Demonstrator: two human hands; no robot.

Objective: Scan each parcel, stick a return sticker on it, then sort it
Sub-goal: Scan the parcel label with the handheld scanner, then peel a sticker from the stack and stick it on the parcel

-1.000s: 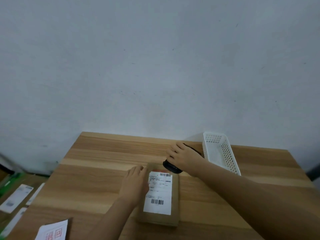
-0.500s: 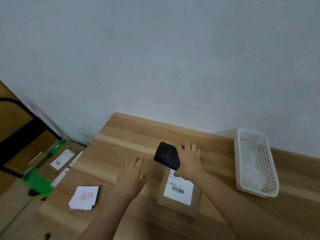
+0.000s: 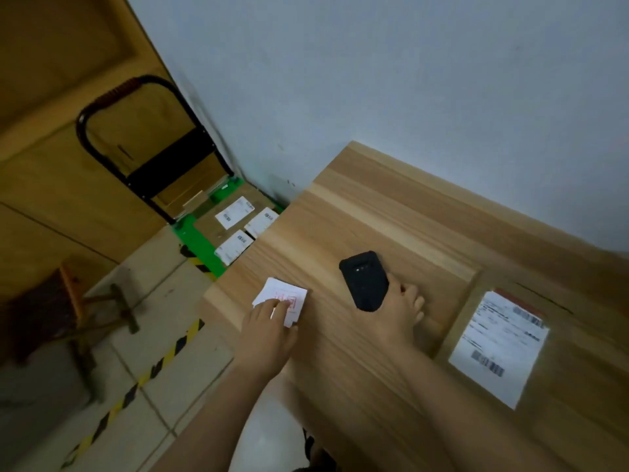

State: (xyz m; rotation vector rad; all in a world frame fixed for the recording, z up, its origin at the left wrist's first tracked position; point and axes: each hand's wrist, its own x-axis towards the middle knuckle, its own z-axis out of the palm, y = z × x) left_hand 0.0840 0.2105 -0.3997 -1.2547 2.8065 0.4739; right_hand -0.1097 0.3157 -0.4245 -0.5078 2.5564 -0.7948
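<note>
A brown cardboard parcel (image 3: 558, 338) with a white shipping label (image 3: 500, 345) lies flat on the wooden table (image 3: 391, 206) at the right. My right hand (image 3: 400, 310) grips a black handheld scanner (image 3: 365, 280) left of the parcel, low over the table. My left hand (image 3: 269, 330) rests on a small stack of white return stickers (image 3: 287, 296) with red print near the table's left edge, fingertips touching the top sheet.
Left of the table, a green hand trolley (image 3: 197, 240) on the floor carries several labelled cardboard parcels (image 3: 235, 212); its black handle (image 3: 136, 97) stands upright. A wooden stool (image 3: 68, 301) and yellow-black floor tape (image 3: 146, 376) lie at the left.
The view swung left. My left hand left the parcel and reached the sticker stack. My right hand carried the scanner off the parcel to the left.
</note>
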